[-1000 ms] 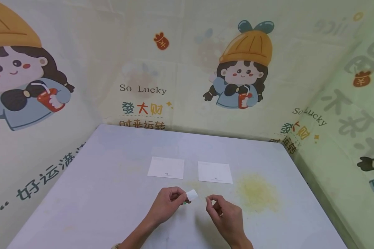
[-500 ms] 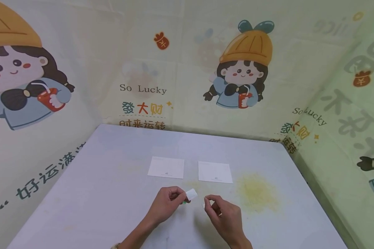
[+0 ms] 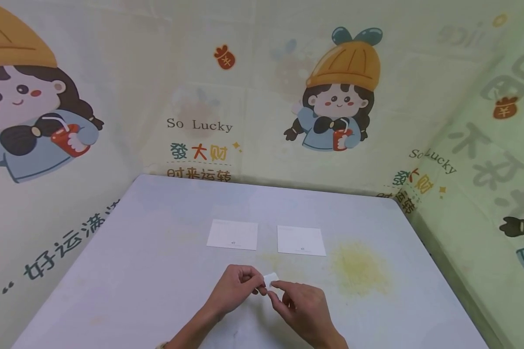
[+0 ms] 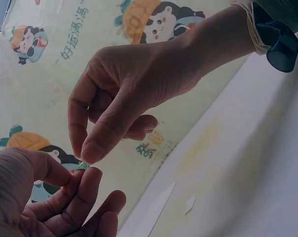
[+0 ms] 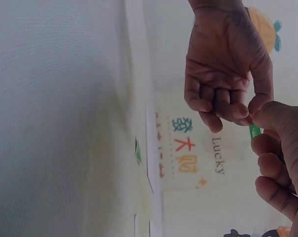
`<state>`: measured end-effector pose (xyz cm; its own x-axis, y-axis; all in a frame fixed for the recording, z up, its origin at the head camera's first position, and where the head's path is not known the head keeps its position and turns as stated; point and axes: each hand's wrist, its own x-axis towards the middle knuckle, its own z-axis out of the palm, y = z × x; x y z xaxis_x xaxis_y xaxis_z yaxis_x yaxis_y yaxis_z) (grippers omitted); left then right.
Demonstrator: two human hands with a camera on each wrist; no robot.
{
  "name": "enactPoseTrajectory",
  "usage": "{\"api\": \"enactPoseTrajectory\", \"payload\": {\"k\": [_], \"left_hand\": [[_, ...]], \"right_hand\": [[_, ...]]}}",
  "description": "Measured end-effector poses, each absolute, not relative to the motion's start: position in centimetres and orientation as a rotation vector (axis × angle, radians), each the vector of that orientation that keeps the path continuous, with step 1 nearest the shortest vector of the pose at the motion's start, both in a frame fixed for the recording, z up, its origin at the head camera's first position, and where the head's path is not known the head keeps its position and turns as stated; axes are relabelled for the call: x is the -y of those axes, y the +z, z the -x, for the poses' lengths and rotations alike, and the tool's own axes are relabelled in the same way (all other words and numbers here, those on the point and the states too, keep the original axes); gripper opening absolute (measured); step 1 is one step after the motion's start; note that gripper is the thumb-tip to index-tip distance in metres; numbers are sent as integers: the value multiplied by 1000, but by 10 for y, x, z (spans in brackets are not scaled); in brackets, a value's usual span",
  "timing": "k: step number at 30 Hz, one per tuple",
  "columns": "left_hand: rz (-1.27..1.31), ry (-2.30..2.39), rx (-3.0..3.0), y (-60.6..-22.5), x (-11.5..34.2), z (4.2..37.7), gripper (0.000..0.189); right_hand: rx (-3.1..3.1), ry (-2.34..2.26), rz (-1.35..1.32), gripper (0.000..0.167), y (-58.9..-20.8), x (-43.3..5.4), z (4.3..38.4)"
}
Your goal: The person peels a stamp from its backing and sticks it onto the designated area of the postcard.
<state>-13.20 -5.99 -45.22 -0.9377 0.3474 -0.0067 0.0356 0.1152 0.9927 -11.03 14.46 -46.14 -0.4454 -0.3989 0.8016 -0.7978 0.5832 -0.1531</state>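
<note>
A small thin piece [image 3: 270,278], white above, sits between the hands low in the head view. The left hand [image 3: 236,289] pinches it from the left. The right hand [image 3: 303,305] meets it from the other side, thumb and index finger at its edge. Both wrist views show a green bit [image 5: 255,131] of it between the touching fingertips; most of it is covered by fingers, and its exact kind cannot be told. Beyond the hands, two white cards, the left card [image 3: 232,235] and the right card [image 3: 301,241], lie flat side by side.
The white table [image 3: 157,271] has a yellow stain [image 3: 360,269] to the right. In the left wrist view a small white scrap [image 4: 190,205] appears near a card's edge. A printed cloth wall [image 3: 262,97] stands behind and beside the table.
The right hand has moved left and lower, from apart to touching the white piece. The left hand and its piece have shifted slightly down and right. The cards stay put.
</note>
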Motion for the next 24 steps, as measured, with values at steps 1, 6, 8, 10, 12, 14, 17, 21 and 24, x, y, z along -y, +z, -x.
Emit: {"api": "enactPoseTrajectory", "payload": {"k": [1, 6, 8, 10, 12, 14, 17, 21, 24], "left_hand": [[-381, 1894, -2156, -452, 60, 132, 22], [-384, 1855, -2160, -451, 60, 131, 23], [-381, 1849, -2161, -450, 60, 130, 24], [-378, 1841, -2167, -450, 60, 130, 25], [-377, 1836, -2171, -449, 60, 130, 24], [-381, 1831, -2178, -449, 59, 130, 24], [-386, 1829, -2183, -449, 59, 129, 23], [-392, 1814, -2192, -449, 58, 128, 22], [-398, 1812, -2188, -448, 58, 126, 21]], "right_hand": [[2066, 678, -951, 28, -461, -145, 110], [2059, 664, -961, 27, -461, -145, 110], [2058, 662, -963, 27, -462, -145, 110], [2055, 659, -965, 27, -462, -146, 110], [2052, 657, -966, 27, -462, -146, 110], [2047, 653, -966, 27, -462, -146, 110], [2043, 649, -964, 28, -462, -146, 110], [2034, 651, -964, 27, -461, -146, 110], [2030, 655, -964, 26, -461, -147, 110]]}}
